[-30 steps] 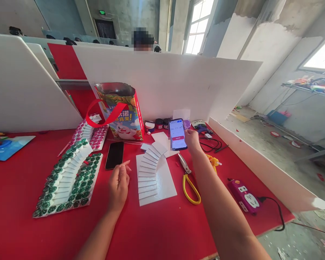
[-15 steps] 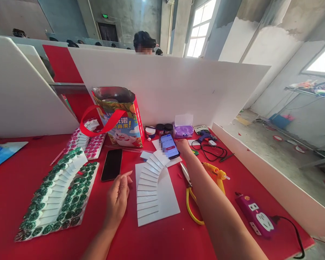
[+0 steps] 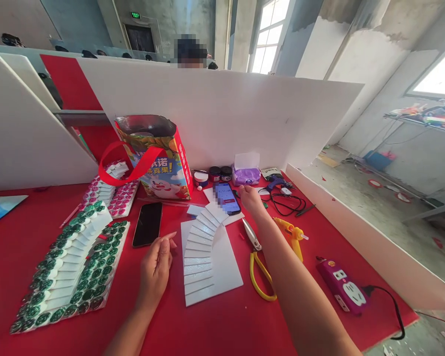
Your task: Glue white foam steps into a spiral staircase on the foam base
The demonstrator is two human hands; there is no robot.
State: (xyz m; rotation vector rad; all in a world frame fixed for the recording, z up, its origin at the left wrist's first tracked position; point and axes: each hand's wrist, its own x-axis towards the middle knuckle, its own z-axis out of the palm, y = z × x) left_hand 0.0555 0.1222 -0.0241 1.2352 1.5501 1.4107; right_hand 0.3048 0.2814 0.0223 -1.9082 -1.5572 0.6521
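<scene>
My left hand (image 3: 157, 262) rests on the red tabletop with its fingers drawn together and the thumb against them; I see nothing in it. A dark phone (image 3: 147, 224) lies just beyond it. My right hand (image 3: 250, 199) reaches far forward, fingers curled, just right of a phone with a lit timer screen (image 3: 228, 199). What it may hold is hidden. Between my arms lies a white board (image 3: 226, 269) bearing a curved fan of overlapping white strips (image 3: 199, 249). Yellow-handled scissors (image 3: 261, 274) lie beside my right forearm.
On the left are a panel edged with green rosettes (image 3: 65, 269) and a pink-rosette panel (image 3: 122, 200). Behind stand a printed bag (image 3: 163, 168), jars (image 3: 215, 174) and a purple tissue pack (image 3: 245, 175). A yellow glue gun (image 3: 292, 235) and purple power strip (image 3: 343, 287) lie right.
The whole view has shifted slightly, so the table things sit a little further left. Both hands keep nearly the same places and the strips have not moved on the board.
</scene>
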